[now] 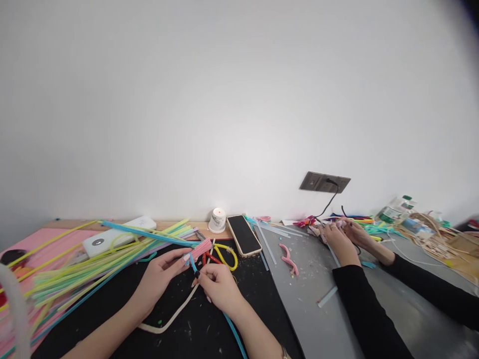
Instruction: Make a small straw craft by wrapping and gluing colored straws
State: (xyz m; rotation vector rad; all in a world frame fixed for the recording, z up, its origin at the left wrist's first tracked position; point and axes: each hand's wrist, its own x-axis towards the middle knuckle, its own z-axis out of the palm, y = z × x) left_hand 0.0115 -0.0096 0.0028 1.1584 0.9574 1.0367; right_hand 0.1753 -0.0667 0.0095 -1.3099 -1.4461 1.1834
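Observation:
My left hand (159, 279) is closed on a short bundle of pink pipe cleaners (201, 248), held above the black mat (179, 344). A blue pipe cleaner (235, 333) crosses the bundle; my right hand (219, 288) pinches it just below the bundle, and its long tail runs down beneath my wrist. A cream pipe cleaner (174, 317) lies bent on the mat, passing behind my right fingers. Just past my hands are a yellow pipe cleaner loop (232, 257) and a red pipe cleaner (212, 258).
Many pastel pipe cleaners (86, 271) spread across the left side, near a white device (119, 235). A paper cup (217, 221) and a phone (244, 235) stand near the wall. At right, another person's hands (342, 242) work over the grey table (310, 319), beside a plastic bottle (397, 209).

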